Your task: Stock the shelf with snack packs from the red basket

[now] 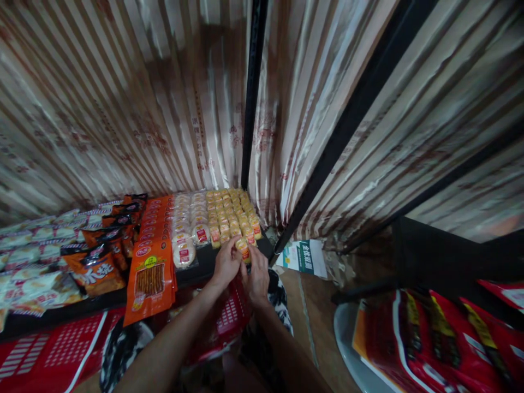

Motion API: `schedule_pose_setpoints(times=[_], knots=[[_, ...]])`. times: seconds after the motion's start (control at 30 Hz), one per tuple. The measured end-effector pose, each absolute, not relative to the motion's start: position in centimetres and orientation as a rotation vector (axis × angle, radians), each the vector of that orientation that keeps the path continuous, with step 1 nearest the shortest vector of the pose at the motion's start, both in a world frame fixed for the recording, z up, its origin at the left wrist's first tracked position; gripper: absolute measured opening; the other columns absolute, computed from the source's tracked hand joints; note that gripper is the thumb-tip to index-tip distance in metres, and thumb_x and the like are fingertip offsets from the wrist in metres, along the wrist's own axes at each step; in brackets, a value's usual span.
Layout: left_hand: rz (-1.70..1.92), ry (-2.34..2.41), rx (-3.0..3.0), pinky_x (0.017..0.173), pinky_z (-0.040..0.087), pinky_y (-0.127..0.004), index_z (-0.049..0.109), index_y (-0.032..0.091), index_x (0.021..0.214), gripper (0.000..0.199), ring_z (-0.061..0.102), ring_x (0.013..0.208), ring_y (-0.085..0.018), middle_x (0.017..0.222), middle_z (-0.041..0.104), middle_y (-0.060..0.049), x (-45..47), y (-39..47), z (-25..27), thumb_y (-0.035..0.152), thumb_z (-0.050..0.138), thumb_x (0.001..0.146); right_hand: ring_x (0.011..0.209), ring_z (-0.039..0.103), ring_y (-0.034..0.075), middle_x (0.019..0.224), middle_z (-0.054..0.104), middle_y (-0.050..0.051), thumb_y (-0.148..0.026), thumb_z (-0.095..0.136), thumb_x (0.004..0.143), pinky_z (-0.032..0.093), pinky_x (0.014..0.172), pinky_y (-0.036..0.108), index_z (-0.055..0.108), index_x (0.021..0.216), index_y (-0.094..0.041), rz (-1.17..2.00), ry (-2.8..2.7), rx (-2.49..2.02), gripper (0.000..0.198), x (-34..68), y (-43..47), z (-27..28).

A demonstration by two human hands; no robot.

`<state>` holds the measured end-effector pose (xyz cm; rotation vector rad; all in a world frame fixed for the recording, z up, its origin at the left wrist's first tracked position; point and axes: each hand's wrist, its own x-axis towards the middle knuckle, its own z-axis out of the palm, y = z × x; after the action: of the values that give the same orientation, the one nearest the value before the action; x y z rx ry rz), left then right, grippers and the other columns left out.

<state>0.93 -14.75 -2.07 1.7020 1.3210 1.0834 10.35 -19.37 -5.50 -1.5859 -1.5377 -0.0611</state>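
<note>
Between my two hands, at the shelf's front edge, is a small yellow snack packet [242, 250] with a red label. My left hand [227, 263] grips its left side with closed fingers, and my right hand [257, 273] pinches its right side. Just behind stand rows of matching yellow packets [229, 210]. To their left are rows of round white crackers in clear wrappers [184, 251]. Further left lies a line of orange snack-stick bags [149, 273].
Orange-and-black bags [96, 267] and white packets [36, 289] fill the black shelf's left part. Red baskets [53, 344] sit below. Black posts [323, 158] rise before striped curtains [196, 109]. At right, red packages [442, 338] stand in a pale tub [343, 338].
</note>
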Motion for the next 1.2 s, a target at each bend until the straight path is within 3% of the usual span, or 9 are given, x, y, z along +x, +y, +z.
schedule_pose_setpoints(times=[0.17,0.53,0.83,1.2], knots=[[0.968,1.352,1.747,0.072,0.048,-0.024,0.055,0.021,0.117,0.043,0.056,0.07,-0.01,0.084,0.063,0.0,3.2,-13.3,-0.8,0.009,0.048,0.076,0.121,0.037,0.025,0.132,0.044,0.014,-0.021,0.04,0.086,0.038,0.098,0.046,0.029,0.139,-0.013,-0.117,-1.465,-1.609,0.054,11.4,-19.1,-5.5],[0.807,1.479,2.155,0.081,0.044,-0.031,0.056,0.02,0.119,0.04,0.054,0.086,-0.018,0.088,0.062,-0.004,6.3,-11.3,1.2,0.018,0.055,0.079,0.135,0.02,0.027,0.147,0.023,0.015,-0.02,0.035,0.087,0.032,0.102,0.053,0.019,0.143,-0.016,-0.093,-1.446,-1.584,0.059,12.8,-17.6,-7.2],[0.776,1.465,2.35,0.087,0.039,-0.036,0.057,0.021,0.117,0.036,0.047,0.097,-0.023,0.096,0.064,-0.006,7.2,-10.4,1.2,0.02,0.052,0.081,0.134,0.023,0.029,0.146,0.022,0.019,-0.017,0.038,0.084,0.034,0.101,0.051,0.025,0.141,-0.012,-0.008,-1.41,-1.633,0.059,13.4,-16.5,-7.5],[0.806,1.513,2.4,0.09,0.038,-0.038,0.06,0.016,0.111,0.033,0.043,0.102,-0.024,0.104,0.057,-0.009,7.4,-9.7,-0.2,0.014,0.05,0.079,0.134,0.023,0.027,0.143,0.029,0.018,-0.012,0.038,0.079,0.033,0.103,0.049,0.033,0.138,-0.009,0.01,-1.461,-1.667,0.059,13.3,-16.3,-7.7]])
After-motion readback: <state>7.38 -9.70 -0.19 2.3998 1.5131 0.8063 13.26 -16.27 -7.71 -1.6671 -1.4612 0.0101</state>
